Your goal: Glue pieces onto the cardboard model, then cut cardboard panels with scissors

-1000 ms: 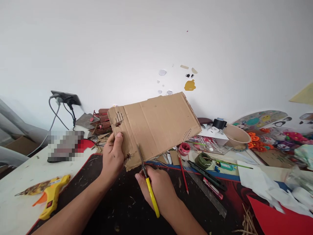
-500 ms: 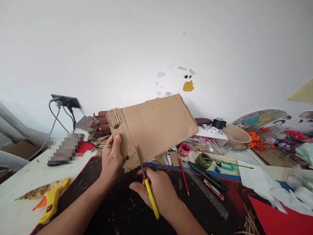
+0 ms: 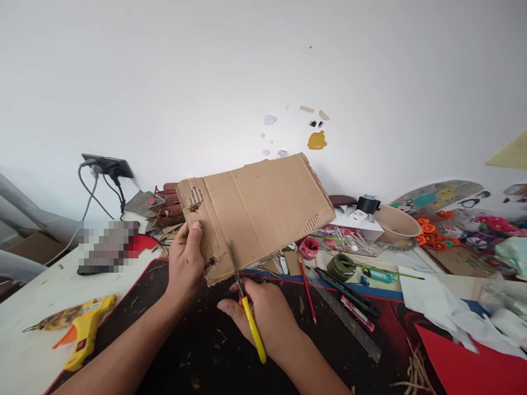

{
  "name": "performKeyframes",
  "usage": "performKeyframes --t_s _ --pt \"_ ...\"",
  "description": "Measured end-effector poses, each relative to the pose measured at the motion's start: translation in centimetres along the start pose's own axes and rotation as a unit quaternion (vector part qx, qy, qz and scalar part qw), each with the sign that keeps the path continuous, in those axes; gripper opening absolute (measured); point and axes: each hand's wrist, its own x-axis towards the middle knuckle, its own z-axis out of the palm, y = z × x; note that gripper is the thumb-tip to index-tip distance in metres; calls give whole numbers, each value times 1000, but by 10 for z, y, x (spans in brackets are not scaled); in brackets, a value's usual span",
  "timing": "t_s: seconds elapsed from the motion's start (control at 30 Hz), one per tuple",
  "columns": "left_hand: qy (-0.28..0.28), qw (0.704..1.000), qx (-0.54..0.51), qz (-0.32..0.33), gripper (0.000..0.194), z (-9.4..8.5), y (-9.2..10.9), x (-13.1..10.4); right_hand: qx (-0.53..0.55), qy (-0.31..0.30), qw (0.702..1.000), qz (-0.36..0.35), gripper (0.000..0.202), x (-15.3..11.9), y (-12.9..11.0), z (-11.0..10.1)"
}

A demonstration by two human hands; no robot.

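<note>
Your left hand (image 3: 186, 266) gripped the left edge of the cardboard (image 3: 263, 206), thumb on the face toward you, and held it tilted above the dark mat (image 3: 193, 334). Your right hand (image 3: 274, 312) held the yellow-handled scissors (image 3: 253, 329), its thumb spread away from the visible handle. One blade lay in front of the cardboard's lower edge. A glue gun (image 3: 88, 328) lay on the desk (image 3: 24, 351) to your left, a red pencil (image 3: 307, 291) to the right of the scissors.

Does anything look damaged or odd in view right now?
Yes, the brown corrugated cardboard sheet is damaged: its face is torn near the upper left and lower right corners, exposing ribs, with a ragged dark patch at lower left.
</note>
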Motion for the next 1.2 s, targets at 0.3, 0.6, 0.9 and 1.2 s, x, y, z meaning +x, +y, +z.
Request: performKeyframes --t_s 0.3,0.6,0.9,1.2 --pt "0 1000 26 13 46 1 2 -1 3 6 1000 -2 19 0 -4 3" --pt "6 1000 15 11 50 1 1 0 -8 4 1000 -4 19 0 -4 2" --pt "12 1000 4 -4 53 3 4 -1 -7 11 1000 -13 29 -1 -1 3" --pt "20 1000 0 -9 55 4 4 -1 28 -1 1000 0 30 0 -1 4"
